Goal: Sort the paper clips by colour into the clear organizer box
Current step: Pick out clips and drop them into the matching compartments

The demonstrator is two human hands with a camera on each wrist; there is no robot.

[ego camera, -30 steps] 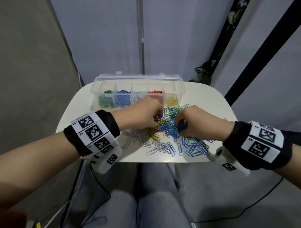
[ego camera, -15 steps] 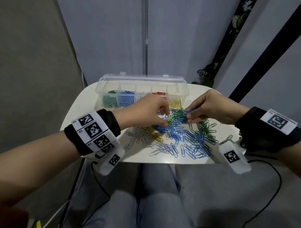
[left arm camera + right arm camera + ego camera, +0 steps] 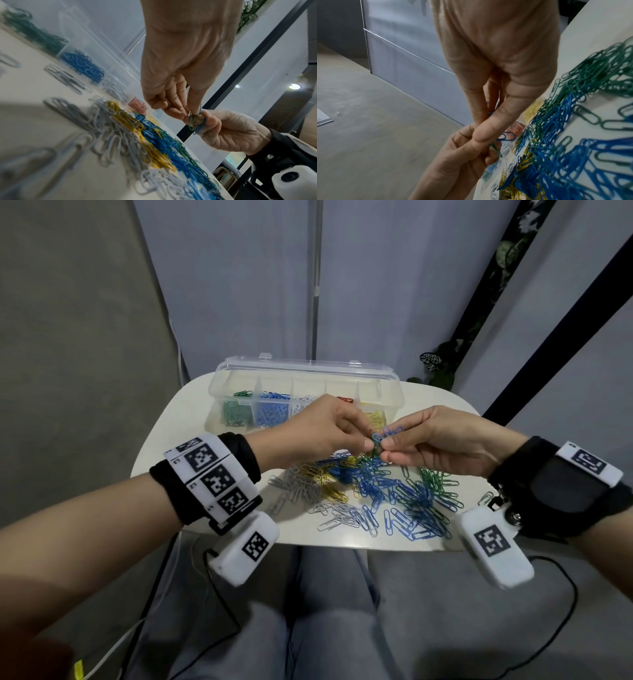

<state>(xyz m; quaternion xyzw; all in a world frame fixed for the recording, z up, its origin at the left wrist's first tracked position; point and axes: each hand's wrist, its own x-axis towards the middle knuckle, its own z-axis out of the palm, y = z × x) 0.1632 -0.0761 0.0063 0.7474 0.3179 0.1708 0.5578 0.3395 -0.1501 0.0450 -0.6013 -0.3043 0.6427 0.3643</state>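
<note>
Above the loose pile (image 3: 373,491), your hands now meet in mid-air over a tangle of blue and green clips (image 3: 383,438).
Half a second ago your left hand (image 3: 318,433) was still down at the pile — now its fingertips pinch the green clips while your right hand (image 3: 442,440) pinches the blue, probably to separate them. Behind them the organizer box (image 3: 239,371) sits open, its compartments part-filled by colour.

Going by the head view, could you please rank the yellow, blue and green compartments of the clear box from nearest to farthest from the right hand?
From the right hand:
1. Yellow compartment, at the box's right end, just beyond the fingers.
2. Blue compartment, left of the middle.
3. Green compartment, at the far left end.
</note>
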